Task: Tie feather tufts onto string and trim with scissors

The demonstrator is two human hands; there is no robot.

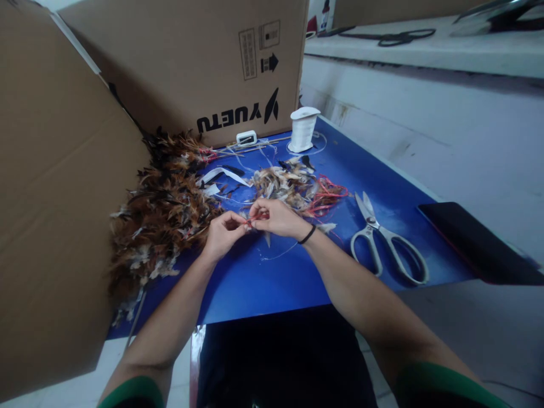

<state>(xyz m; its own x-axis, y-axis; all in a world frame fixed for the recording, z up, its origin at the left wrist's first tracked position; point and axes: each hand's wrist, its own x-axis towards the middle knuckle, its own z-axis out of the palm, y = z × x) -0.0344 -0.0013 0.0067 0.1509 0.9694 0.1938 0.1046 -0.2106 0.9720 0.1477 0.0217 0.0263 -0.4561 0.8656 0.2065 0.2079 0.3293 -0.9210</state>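
Observation:
My left hand and my right hand meet over the blue table, both closed in a pinch. Between their fingertips is a small piece of red string, mostly covered by the fingers. Just beyond my right hand lies a loose pile of white and brown feathers. Red strings spread from the right side of that pile. To the left of my left hand is a large heap of brown feathers. A pair of scissors with pale handles rests to the right, blades apart.
A white spool stands at the back, beside thin sticks and a small white-rimmed object. Cardboard boxes wall off the back and left. A black flat object lies at the right edge. Dark scissors lie on the ledge.

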